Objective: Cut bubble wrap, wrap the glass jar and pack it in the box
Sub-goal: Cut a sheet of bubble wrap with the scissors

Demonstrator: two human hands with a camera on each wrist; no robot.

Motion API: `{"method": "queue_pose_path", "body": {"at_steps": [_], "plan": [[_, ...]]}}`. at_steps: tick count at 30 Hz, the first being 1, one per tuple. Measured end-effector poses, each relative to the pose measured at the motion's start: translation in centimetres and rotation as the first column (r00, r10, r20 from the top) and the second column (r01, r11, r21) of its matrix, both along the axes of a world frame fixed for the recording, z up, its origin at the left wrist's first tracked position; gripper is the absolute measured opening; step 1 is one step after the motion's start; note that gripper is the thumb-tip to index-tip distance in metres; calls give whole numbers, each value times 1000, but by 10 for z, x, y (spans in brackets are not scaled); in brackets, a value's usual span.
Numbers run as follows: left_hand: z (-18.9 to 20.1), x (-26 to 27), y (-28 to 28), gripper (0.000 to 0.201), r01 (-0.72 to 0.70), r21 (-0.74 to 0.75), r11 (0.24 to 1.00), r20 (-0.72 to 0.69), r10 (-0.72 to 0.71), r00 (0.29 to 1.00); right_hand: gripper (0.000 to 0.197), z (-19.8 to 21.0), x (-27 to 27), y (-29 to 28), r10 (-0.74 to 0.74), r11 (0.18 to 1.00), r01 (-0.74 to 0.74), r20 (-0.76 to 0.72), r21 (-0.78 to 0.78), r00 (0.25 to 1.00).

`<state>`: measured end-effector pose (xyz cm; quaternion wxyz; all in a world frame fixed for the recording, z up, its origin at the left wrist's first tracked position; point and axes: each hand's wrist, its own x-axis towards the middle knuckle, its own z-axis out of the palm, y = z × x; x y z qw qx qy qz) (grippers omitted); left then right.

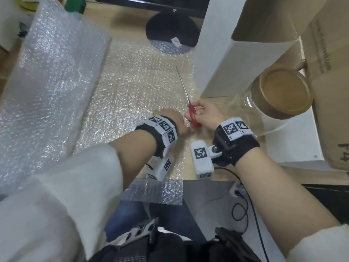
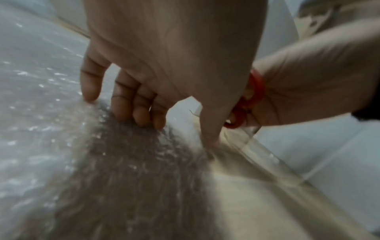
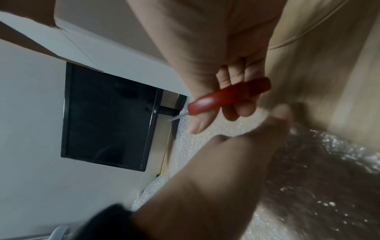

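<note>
Cutting step: my right hand (image 1: 205, 114) fingers are gripping the scissors (image 1: 190, 108), left hand (image 1: 170, 118) fingers are pressing, straight, on bubble wrap (image 1: 132, 87) mid-frame; glass jar (image 1: 273, 99) is waiting right; next I'm snipping along the sheet

Soft indoor light, blurry wrist views

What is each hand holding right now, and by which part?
The right hand grips the scissors by their red handles. The left hand holds nothing; its fingertips press the bubble wrap.
</note>
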<state>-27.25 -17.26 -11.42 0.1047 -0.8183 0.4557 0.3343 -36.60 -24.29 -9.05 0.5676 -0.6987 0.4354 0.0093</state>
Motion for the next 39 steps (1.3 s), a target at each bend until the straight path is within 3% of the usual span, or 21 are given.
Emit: {"method": "queue_pose_path", "body": {"at_steps": [3, 5, 8, 10, 12, 15, 20, 23, 26, 29, 34, 39], "plan": [[-4, -5, -3, 42, -10, -3, 1000, 124, 10, 992, 41, -1, -1, 3, -36, 999, 37, 9, -5, 999], [-4, -2, 1, 35, -12, -61, 998, 107, 18, 994, 40, -1, 0, 5, -36, 999, 35, 27, 38, 999], [-6, 12, 22, 19, -109, -225, 968, -80, 93, 992, 27, 7, -1, 11, 122, 991, -121, -22, 57, 992], [-9, 28, 38, 20, -178, -290, 940, -221, 115, 968, 22, 8, -6, 13, 180, 981, -177, -41, 76, 983], [-9, 42, 54, 26, -151, -321, 935, -267, 63, 962, 23, 11, -13, 17, 186, 977, -181, -39, 112, 982], [-9, 60, 73, 28, -37, -272, 962, -220, -24, 975, 31, 13, -20, 21, 257, 958, -246, -63, 144, 964], [-3, 86, 97, 26, 59, -87, 994, -119, -69, 991, 27, 11, -25, 20, 457, 853, -411, -78, 322, 886], [2, 93, 104, 20, 54, -32, 998, -131, -58, 990, 22, 9, -28, 20, 478, 815, -421, -52, 397, 877], [2, 101, 110, 15, -31, -45, 998, -178, 23, 984, 55, 1, -32, 16, 444, 780, -401, 25, 481, 895], [6, 106, 116, 31, -187, -77, 979, -252, 162, 954, 91, -5, -35, 8, 449, 724, -408, 70, 557, 891], [16, 117, 127, 8, -364, -129, 922, -329, 306, 893, 89, -14, -39, 12, 411, 620, -364, 108, 695, 905], [20, 105, 126, 12, -208, -41, 977, -512, 158, 845, 82, -19, -25, 15, 322, 543, -258, 85, 799, 943]]}}
